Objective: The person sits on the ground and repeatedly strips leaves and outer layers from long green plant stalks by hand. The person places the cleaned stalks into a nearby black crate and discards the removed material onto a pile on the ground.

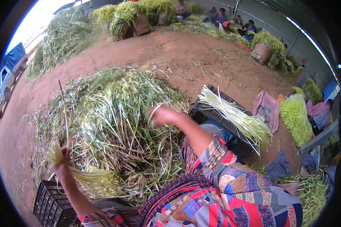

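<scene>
My left hand (61, 162) is closed around a bunch of pale yellow-green stalks (95, 177), their cut-looking ends fanning out above the fist. A thin brown stick (64, 110) rises from beside that fist. My right hand (162, 115) is blurred over the pile of long green and whitish leaves (108, 119); a thin pale strand lies at its fingers, and whether they grip it cannot be made out. To the right of my right arm, trimmed whitish stalks (233, 113) lie in a bundle across a black plastic crate (216, 117).
Another black crate (52, 204) stands at lower left. A pink sack (266, 109) and more pale stalks (295, 119) lie right. Leaf-topped woven baskets (142, 24) stand far off. Several people sit along the wall, one in a checked top (319, 112). A truck (7, 82) is at far left.
</scene>
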Available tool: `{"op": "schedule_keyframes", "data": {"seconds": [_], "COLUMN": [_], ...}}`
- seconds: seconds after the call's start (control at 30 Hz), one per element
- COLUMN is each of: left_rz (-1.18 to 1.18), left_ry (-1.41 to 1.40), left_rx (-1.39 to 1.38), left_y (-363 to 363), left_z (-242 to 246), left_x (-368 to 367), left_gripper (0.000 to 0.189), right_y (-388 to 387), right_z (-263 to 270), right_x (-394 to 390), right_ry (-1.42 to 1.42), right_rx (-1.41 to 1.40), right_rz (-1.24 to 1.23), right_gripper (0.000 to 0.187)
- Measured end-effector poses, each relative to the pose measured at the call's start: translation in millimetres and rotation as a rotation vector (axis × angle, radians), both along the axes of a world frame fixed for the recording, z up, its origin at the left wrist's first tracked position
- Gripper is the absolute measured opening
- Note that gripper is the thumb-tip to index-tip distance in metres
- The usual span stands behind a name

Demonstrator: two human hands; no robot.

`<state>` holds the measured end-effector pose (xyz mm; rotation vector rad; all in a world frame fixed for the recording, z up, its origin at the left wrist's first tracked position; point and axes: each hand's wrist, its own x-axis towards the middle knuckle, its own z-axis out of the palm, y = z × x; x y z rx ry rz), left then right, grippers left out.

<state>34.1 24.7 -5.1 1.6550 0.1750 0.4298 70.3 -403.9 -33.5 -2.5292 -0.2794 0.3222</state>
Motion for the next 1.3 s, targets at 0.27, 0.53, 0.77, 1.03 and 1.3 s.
{"op": "schedule_keyframes", "data": {"seconds": [0.27, 0.53, 0.77, 1.03, 1.3], "left_rz": [-0.417, -0.550, -0.311, -0.188, -0.039], "left_ry": [-0.012, 0.064, 0.054, -0.027, 0.017], "left_rx": [0.059, 0.000, 0.094, 0.077, 0.157], "left_y": [-87.9, -98.8, -72.9, -37.7, -12.8], "left_z": [-23.4, -17.8, -1.4, 6.4, 7.8], "left_x": [-12.5, -21.1, -19.6, -23.9, -23.4], "left_gripper": [0.016, 0.022, 0.012, 0.014, 0.014], "right_y": [136.3, 163.5, 98.8, -57.4, 33.3], "right_z": [-10.5, -8.4, 31.8, 71.8, 30.2], "right_x": [-35.7, -44.0, -30.7, -19.0, -55.5], "right_ry": [0.216, 0.445, 0.026, -1.037, 0.325], "right_rx": [1.165, 1.216, 1.278, 1.278, 0.414], "right_rz": [0.107, 0.042, -0.446, -1.060, 0.404], "right_gripper": [0.101, 0.069, 0.044, 0.024, 0.031]}}
